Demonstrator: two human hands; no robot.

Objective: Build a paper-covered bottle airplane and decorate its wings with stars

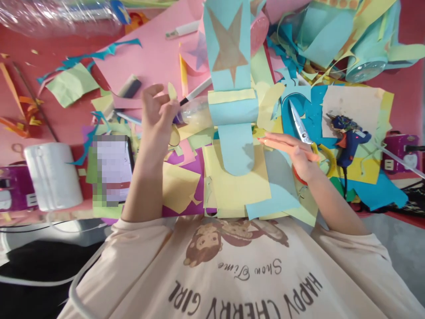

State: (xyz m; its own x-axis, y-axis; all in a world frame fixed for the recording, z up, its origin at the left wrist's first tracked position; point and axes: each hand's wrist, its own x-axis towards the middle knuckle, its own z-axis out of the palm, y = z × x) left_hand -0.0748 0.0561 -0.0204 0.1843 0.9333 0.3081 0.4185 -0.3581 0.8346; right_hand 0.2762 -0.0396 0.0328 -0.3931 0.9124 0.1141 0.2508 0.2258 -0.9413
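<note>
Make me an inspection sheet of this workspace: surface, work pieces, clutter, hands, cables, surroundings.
Surface: red table, largely covered by coloured paper.
Work pieces: light blue piece with a brown star; yellow sheet nearer the person.
Clutter: scissors by the right hand; glue gun lying farther right; blue scraps on the left; phone with its screen lit.
Left hand: raised, holding a small pale yellow piece.
Right hand: holding an orange stick, exact type unclear.
Cables: black cord at the glue gun; white cable at lower left.
Surroundings: clear plastic at far left; other people, nothing seen.
</note>
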